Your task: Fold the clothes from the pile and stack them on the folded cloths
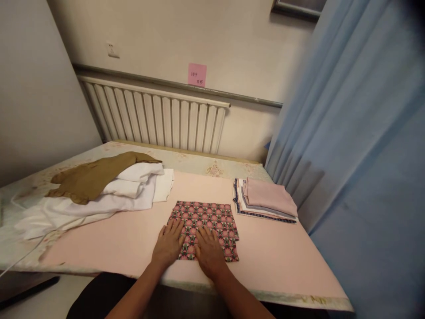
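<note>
A folded piece of patterned fabric (212,216), with pink flower shapes on a dark ground, lies on a pink cloth (272,252) that covers much of the table. My left hand (168,241) rests flat on its left edge, fingers stretched out and pointing away from me. Near the middle of the fabric's front part, my right hand (210,250) also lies flat with the fingers extended. Neither hand grips anything. The fabric's front left corner is partly hidden under my hands.
To the right sits a stack of folded fabrics, a dusty pink one (270,195) on top. At left, a brown garment (96,175) lies over loose white garments (133,188). A radiator (166,117) stands behind the table; a blue curtain (332,110) hangs along the right side.
</note>
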Motion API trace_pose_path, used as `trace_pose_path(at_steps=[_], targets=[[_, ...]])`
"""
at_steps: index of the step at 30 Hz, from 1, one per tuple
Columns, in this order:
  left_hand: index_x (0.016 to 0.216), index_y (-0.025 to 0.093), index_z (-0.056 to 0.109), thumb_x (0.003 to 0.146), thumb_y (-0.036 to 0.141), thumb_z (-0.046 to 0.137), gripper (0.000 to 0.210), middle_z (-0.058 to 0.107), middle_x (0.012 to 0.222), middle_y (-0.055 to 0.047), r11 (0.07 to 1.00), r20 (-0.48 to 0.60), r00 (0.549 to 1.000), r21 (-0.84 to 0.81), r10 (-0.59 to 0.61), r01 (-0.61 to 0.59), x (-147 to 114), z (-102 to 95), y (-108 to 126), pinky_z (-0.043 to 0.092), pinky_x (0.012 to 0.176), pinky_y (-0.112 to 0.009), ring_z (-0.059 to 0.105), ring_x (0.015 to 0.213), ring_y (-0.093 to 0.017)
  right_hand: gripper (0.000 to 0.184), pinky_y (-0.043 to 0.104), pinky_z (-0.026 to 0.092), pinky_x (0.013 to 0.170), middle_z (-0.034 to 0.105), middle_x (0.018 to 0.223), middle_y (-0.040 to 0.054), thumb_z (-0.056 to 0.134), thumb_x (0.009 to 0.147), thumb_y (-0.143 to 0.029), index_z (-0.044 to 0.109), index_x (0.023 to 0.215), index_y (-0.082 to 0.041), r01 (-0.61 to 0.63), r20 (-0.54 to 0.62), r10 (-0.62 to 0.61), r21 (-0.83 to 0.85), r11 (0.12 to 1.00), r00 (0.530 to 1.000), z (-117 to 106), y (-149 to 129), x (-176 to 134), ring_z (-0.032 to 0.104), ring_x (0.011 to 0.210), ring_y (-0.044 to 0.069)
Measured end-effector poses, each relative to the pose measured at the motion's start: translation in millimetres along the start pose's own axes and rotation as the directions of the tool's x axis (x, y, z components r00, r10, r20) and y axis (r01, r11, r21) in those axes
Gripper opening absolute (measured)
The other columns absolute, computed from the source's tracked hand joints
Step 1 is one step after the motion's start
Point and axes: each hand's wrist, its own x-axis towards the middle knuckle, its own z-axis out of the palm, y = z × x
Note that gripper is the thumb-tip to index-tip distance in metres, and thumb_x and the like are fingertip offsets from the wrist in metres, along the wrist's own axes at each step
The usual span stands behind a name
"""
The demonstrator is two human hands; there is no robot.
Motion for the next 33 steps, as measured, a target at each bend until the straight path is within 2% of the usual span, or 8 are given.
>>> trace_pose_path(at_steps=[7, 11, 16, 20, 25, 33], targets=[[0.145, 0.023, 0.042, 0.096, 0.045, 0.034, 0.055, 0.039, 0.154, -0.005, 0.999, 0.021, 1.000, -0.033, -0.018, 0.019, 1, 1.0, -1, 0.028, 0.112, -0.052, 0.031, 0.142, -0.030, 0.046, 0.047, 0.027, 0.114, 0.045, 0.148, 0.0061, 0.045, 0.096, -0.035, 0.048, 0.140, -0.022, -0.103, -0.039, 0.101, -0.065, 0.993, 0.994, -9, 27, -8, 0.036, 0.139, 0.023], [0.145, 0.024, 0.042, 0.096, 0.045, 0.034, 0.054, 0.040, 0.153, -0.005, 0.998, 0.017, 0.999, -0.051, -0.028, 0.028, 1, 2.3, -1, 0.027, 0.113, -0.052, 0.029, 0.143, -0.029, 0.043, 0.048, 0.026, 0.114, 0.049, 0.146, 0.0073, 0.046, 0.096, -0.033, 0.052, 0.137, -0.021, -0.134, -0.078, 0.128, -0.080, 0.988, 0.989, -16, 45, -16, 0.038, 0.138, 0.025], [0.145, 0.023, 0.042, 0.096, 0.045, 0.034, 0.054, 0.041, 0.153, -0.006, 0.999, 0.022, 1.000, -0.048, -0.022, 0.023, 1, 2.3, -2, 0.027, 0.113, -0.051, 0.027, 0.145, -0.029, 0.045, 0.046, 0.029, 0.113, 0.050, 0.144, 0.0100, 0.043, 0.095, -0.025, 0.049, 0.139, -0.017, -0.170, -0.144, 0.153, -0.114, 0.979, 0.978, -16, 61, -28, 0.040, 0.136, 0.025], [0.144, 0.023, 0.043, 0.096, 0.043, 0.034, 0.054, 0.040, 0.153, -0.006, 0.999, 0.018, 1.000, -0.040, -0.022, 0.022, 1, 0.3, -1, 0.027, 0.113, -0.050, 0.028, 0.144, -0.029, 0.041, 0.048, 0.028, 0.112, 0.051, 0.143, 0.0119, 0.040, 0.095, -0.024, 0.056, 0.132, -0.016, -0.202, -0.176, 0.176, -0.145, 0.969, 0.969, -16, 69, -38, 0.041, 0.136, 0.025], [0.143, 0.023, 0.045, 0.096, 0.045, 0.033, 0.053, 0.041, 0.153, -0.005, 0.999, 0.010, 1.000, -0.029, -0.020, 0.020, 1, -1.9, 0, 0.027, 0.113, -0.049, 0.031, 0.143, -0.029, 0.042, 0.048, 0.030, 0.112, 0.052, 0.142, 0.0124, 0.041, 0.094, -0.023, 0.054, 0.133, -0.015, -0.258, -0.188, 0.231, -0.135, 0.957, 0.955, -13, 78, -49, 0.042, 0.135, 0.026], [0.143, 0.022, 0.045, 0.096, 0.044, 0.033, 0.053, 0.042, 0.152, -0.006, 0.999, 0.020, 1.000, -0.032, -0.025, 0.025, 1, -5.0, 1, 0.027, 0.113, -0.049, 0.032, 0.142, -0.029, 0.041, 0.048, 0.032, 0.111, 0.054, 0.139, 0.0130, 0.042, 0.092, -0.021, 0.056, 0.131, -0.016, -0.259, -0.217, 0.231, -0.111, 0.960, 0.949, -15, 78, -53, 0.045, 0.133, 0.026]])
